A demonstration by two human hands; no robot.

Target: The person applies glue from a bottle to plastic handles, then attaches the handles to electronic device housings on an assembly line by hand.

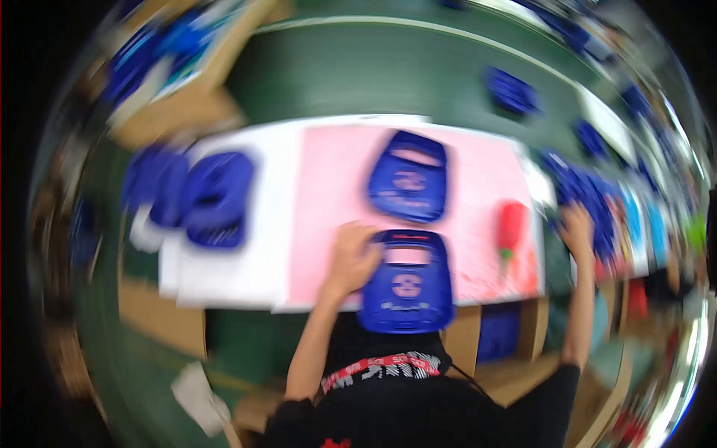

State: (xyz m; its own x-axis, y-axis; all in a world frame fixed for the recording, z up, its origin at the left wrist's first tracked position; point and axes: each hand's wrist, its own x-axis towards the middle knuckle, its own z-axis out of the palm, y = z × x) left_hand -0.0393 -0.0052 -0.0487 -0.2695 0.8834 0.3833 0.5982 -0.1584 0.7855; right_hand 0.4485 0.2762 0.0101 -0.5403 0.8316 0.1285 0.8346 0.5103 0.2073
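Observation:
A blue plastic panel (408,302), with a rectangular opening near its top and a round pattern of holes, overhangs the near table edge in front of my body. My left hand (354,257) is closed on its upper left edge. Just beyond it, a similar blue panel (408,179) lies slightly turned on the pink sheet (328,172). Out to the right, my right hand (577,230) reaches down at a heap of blue plastic parts (586,190). Blur hides its fingertips and whether they grip a part.
More blue plastic pieces (216,198) are stacked on the table's white left side (269,224). A red oblong object with a green tip (510,224) lies on the pink sheet. Cardboard boxes (160,313) stand below the table, and another blue part (512,90) rests on the green floor.

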